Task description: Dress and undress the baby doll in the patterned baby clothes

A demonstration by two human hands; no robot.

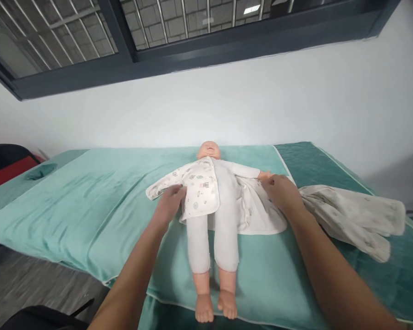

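A baby doll [226, 201] lies on its back, its body and limbs wrapped in white with bare feet. A white baby jacket [201, 190] with small printed figures covers one half of its chest, and one sleeve is over the arm on the left. The jacket's other half lies spread out beside the doll on the right. My left hand [171, 204] is closed at the jacket's side edge below that sleeve. My right hand [282, 192] has its fingers pinched beside the doll's outstretched hand [264, 175]; what lies between them is hidden.
White printed baby trousers [356, 213] lie crumpled at the right. Under everything is a padded bed with a light green cover [89, 197] and darker green cloth [301, 160]. Behind are a white wall and a barred window. A black-and-red item [10, 169] stands far left.
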